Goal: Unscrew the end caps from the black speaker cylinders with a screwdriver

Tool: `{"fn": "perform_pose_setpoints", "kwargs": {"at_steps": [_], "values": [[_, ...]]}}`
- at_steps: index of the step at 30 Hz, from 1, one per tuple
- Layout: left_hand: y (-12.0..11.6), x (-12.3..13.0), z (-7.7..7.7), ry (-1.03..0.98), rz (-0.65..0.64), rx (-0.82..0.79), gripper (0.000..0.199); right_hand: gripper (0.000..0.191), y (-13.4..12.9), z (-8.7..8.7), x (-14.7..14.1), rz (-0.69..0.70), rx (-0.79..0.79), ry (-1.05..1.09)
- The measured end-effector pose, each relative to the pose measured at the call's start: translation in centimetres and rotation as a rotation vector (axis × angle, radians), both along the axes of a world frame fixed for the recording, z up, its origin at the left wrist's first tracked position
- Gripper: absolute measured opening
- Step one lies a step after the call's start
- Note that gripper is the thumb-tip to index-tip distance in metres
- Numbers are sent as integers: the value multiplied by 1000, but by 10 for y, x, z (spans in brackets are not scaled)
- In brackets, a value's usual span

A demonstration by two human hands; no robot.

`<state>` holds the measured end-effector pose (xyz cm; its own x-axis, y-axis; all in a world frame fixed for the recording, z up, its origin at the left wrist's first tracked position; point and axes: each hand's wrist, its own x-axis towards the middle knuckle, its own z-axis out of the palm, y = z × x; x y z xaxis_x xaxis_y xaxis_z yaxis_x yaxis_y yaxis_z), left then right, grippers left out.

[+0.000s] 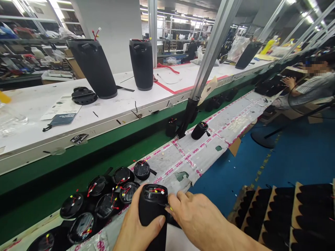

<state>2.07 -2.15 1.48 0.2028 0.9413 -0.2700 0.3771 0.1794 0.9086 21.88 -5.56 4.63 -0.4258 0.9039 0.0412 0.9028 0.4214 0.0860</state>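
Observation:
A black cylindrical speaker housing (152, 208) stands nearly upright in my left hand (137, 228), whose fingers and thumb wrap round its body. Its open top faces me, with red and white wires inside the rim. At the right side of that rim is my right hand (200, 218), fingers closed in a pinch. A small yellow piece shows by its fingertips; what exactly they grip is hidden. To the left, several black speaker housings (104, 205) stand close together, red wires and small connectors sticking out of their tops.
One more housing (199, 130) stands further along the taped bench (170, 158). Tall speakers (141, 66) rest on the white shelf (123, 104) beside a metal post (211, 48). Racks of black parts (277, 212) are at lower right. A co-worker (311, 83) sits at far right.

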Motion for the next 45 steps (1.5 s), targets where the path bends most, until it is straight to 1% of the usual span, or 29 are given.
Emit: {"fn": "perform_pose_setpoints", "kwargs": {"at_steps": [5, 9, 13, 15, 16, 17, 19, 21, 22, 24, 26, 27, 29, 31, 33, 35, 39, 42, 45], "values": [[0, -1, -1, 50, -16, 55, 82, 25, 1, 6, 1, 86, 4, -43], [-1, 1, -2, 72, 13, 45, 82, 28, 0, 7, 0, 138, -37, -59], [-1, 5, -1, 131, 9, 70, 83, 33, 3, 3, -2, 110, -86, -88], [2, 5, -1, 154, -2, 84, 84, 24, 7, -1, -1, 99, -119, -54], [4, 5, -1, 133, -7, 74, 84, 18, 9, -3, -1, 98, -134, -20], [7, 4, -2, 90, -11, 59, 83, 12, 11, -5, 0, 88, -139, 23], [11, 0, -5, -28, -14, 32, 84, 9, 13, -10, 1, 49, -111, 130], [14, -4, -9, -170, -13, -49, 87, 12, 11, -14, 3, 10, -41, 282], [15, -7, -12, -251, 4, -138, 89, 16, 9, -15, 5, 3, -5, 375], [14, -12, -19, -428, 71, -365, 94, 24, 5, -15, 10, -14, 32, 543], [11, -17, -25, -588, 154, -539, 97, 26, 2, -12, 15, -77, 8, 613], [10, -19, -27, -648, 177, -581, 98, 23, 1, -9, 18, -110, -30, 606], [9, -22, -29, -724, 160, -622, 93, 16, 1, -5, 20, -154, -121, 541], [9, -22, -27, -759, 101, -654, 82, 8, 2, 0, 19, -133, -192, 469], [9, -21, -21, -777, 50, -673, 73, 7, 4, 3, 16, -101, -222, 410], [8, -18, -12, -792, 33, -683, 68, 8, 5, 4, 13, -82, -236, 367], [6, -15, 1, -773, 24, -654, 67, 10, 7, 3, 8, -51, -223, 299], [7, -17, 3, -738, 5, -679, 71, 12, 7, 2, 6, -30, -197, 261], [8, -17, 0, -749, -11, -675, 78, 15, 6, 1, 7, -29, -181, 245]]}}
